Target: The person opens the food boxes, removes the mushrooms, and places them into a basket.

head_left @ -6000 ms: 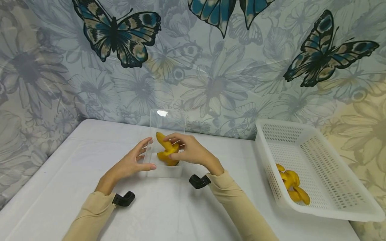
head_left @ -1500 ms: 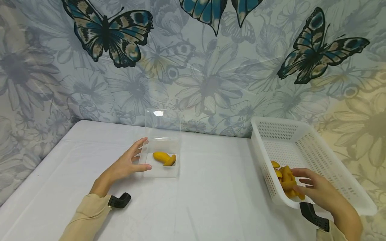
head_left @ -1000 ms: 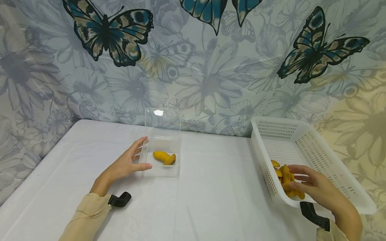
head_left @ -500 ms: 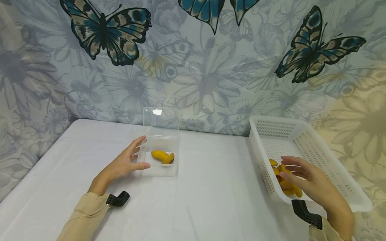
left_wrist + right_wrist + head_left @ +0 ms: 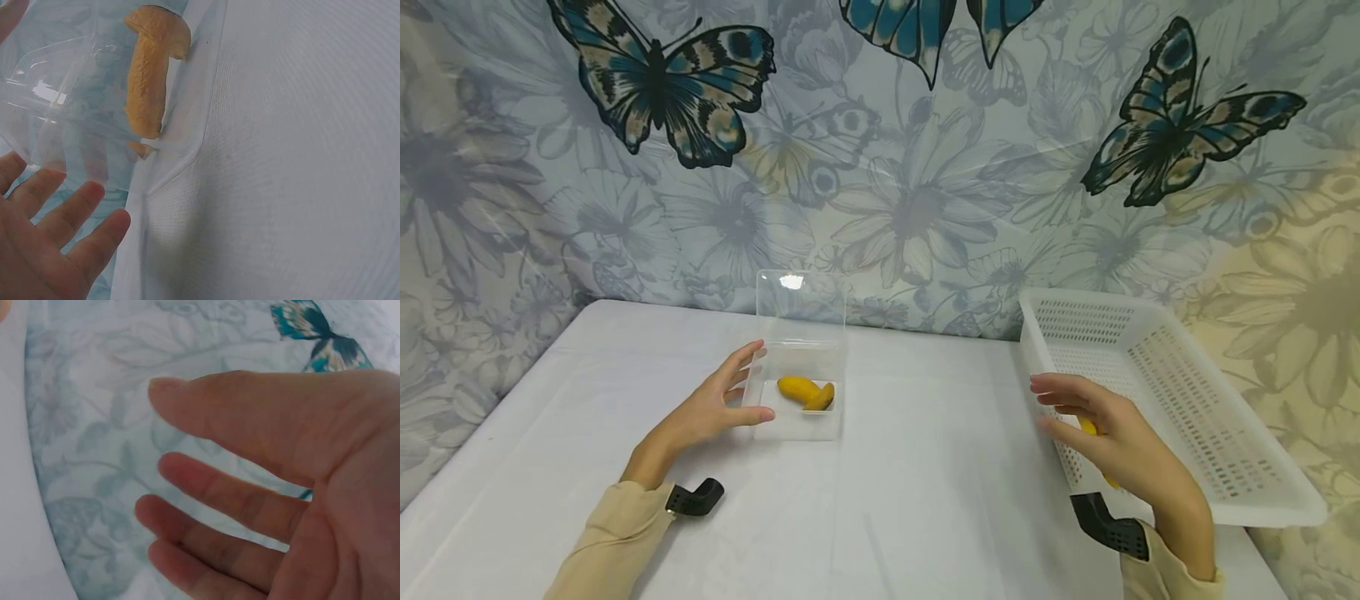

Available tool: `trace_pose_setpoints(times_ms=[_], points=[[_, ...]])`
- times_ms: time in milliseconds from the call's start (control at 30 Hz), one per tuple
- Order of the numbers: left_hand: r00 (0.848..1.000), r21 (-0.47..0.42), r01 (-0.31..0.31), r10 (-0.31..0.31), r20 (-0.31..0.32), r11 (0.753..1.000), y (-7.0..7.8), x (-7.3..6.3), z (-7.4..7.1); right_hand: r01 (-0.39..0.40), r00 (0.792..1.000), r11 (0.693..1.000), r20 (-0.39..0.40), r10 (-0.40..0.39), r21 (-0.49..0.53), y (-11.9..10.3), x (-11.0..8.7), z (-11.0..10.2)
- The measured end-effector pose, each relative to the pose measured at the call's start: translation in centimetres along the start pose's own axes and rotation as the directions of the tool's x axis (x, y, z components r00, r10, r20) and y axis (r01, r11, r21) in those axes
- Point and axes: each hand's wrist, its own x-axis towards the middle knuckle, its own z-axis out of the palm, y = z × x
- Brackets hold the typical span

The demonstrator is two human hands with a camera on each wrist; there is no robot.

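In the head view, a clear plastic box (image 5: 799, 427) stands on the table with its lid (image 5: 801, 307) raised. A toy-like yellow mushroom (image 5: 799, 388) lies in it; the left wrist view shows its cap and thick stem. My left hand (image 5: 709, 410) is at the box's left side, fingers spread and thumb near the front corner. My right hand (image 5: 1108, 429) hovers over the left edge of the white basket (image 5: 1157, 367), fingers loosely bent. Nothing lies between its thumb and fingers in the right wrist view. Yellow mushrooms (image 5: 1087, 426) in the basket are mostly hidden behind it.
White cloth covers the table (image 5: 925, 467). A butterfly-printed curtain (image 5: 925, 192) hangs right behind the box and basket. The perforated basket stands at the table's right edge. A black wrist camera (image 5: 696, 497) sticks out from each sleeve.
Six seconds ago my right hand held a yellow mushroom over the box. It then let one go in the basket and moved left, empty. My left hand has stayed beside the box.
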Motion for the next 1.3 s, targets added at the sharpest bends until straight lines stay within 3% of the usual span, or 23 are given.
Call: trace_pose_setpoints(times_ms=[333,700,1000,1300], points=[[1.000,0.000,0.002,-0.002,-0.005,1.000,-0.2,0.1,0.0,-0.042,0.994,0.995,0.109,0.032,0.089,-1.2,2.8,2.8],[1.000,-0.013,0.026,-0.026,-0.006,1.000,0.1,-0.1,0.1,0.010,0.982,0.995,0.185,-0.027,0.094,-2.4,5.9,6.1],[1.000,-0.001,0.018,-0.018,-0.005,1.000,0.3,0.0,0.1,0.045,0.969,0.986,0.231,-0.082,0.160,-2.8,8.0,8.2],[1.000,-0.001,0.017,-0.017,-0.007,1.000,0.1,0.0,0.1,0.042,0.953,0.980,0.286,-0.098,0.194,-3.1,9.9,9.9]])
